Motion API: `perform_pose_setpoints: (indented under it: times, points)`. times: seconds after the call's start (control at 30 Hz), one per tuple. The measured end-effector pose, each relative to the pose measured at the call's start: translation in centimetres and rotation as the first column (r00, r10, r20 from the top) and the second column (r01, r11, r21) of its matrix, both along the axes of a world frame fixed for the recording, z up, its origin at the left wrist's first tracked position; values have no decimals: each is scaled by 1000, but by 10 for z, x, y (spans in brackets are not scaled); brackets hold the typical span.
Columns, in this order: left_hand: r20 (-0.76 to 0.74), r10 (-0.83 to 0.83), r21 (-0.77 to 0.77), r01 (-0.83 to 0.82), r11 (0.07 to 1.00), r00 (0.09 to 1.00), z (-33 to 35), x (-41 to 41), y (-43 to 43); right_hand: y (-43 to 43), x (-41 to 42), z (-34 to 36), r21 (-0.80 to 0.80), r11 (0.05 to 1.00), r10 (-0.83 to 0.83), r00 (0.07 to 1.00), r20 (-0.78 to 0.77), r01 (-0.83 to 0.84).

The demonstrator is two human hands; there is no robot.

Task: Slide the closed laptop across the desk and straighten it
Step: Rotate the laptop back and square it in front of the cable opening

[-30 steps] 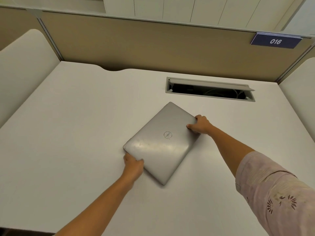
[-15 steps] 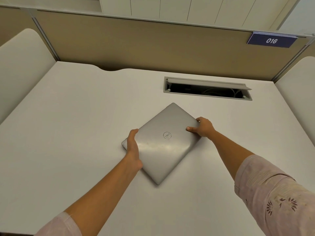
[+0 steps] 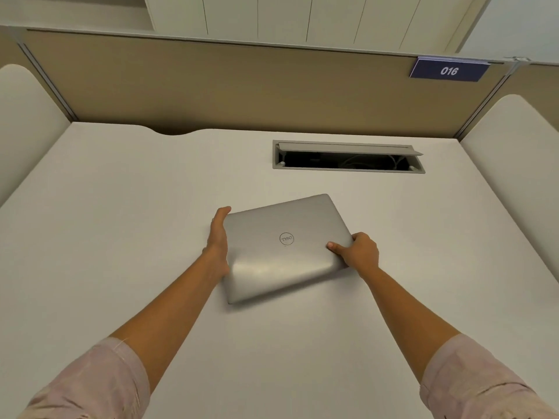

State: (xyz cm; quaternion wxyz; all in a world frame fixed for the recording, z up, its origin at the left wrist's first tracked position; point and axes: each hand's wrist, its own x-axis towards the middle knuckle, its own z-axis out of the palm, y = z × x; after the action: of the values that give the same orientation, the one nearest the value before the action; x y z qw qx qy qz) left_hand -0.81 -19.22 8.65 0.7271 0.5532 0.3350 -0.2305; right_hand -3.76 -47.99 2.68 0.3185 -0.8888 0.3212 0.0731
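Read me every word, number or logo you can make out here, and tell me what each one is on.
"016": white digits on the dark blue sign clipped to the top of the partition behind the desk.
"DELL": round logo, seen upside down, on the lid of the closed laptop.
No other text is visible.

Both arms outstretched, left hand (image 3: 218,241) flat with fingers extended, right hand (image 3: 360,251) curled, thumb forward

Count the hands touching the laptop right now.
2. The left hand lies flat against the laptop's left edge; the right hand holds its right edge, thumb on the lid.
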Motion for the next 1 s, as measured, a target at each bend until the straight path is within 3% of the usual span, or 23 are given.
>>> perform_pose_setpoints:
  times: [0.37,0.6,0.7,0.77,0.83,0.9,1.0]
  points:
    - [43,-146,20,145,989,988,-6,20,-21,-11,-44,-3,8,988,-154,987,53,154]
    - [88,-180,100,171,980,980,-19,33,-30,-10,-52,-4,9,986,-167,981,98,167]
    - [61,-219,285,193,939,974,-27,31,-32,-12,-52,-5,-16,990,-136,988,72,138]
    - [53,-310,522,238,819,949,-38,21,-36,-15,-51,-4,-59,994,-86,996,38,88]
    - [146,-474,712,240,659,869,-54,5,-38,-19,-52,-5,-217,976,34,998,43,-23]
    - [210,-694,869,194,455,689,-70,-13,-33,-20,-56,-7,-381,905,248,962,109,-190]
    - [114,-951,978,138,159,286,-89,-30,-18,-23,-60,-9,-340,800,571,802,178,-494]
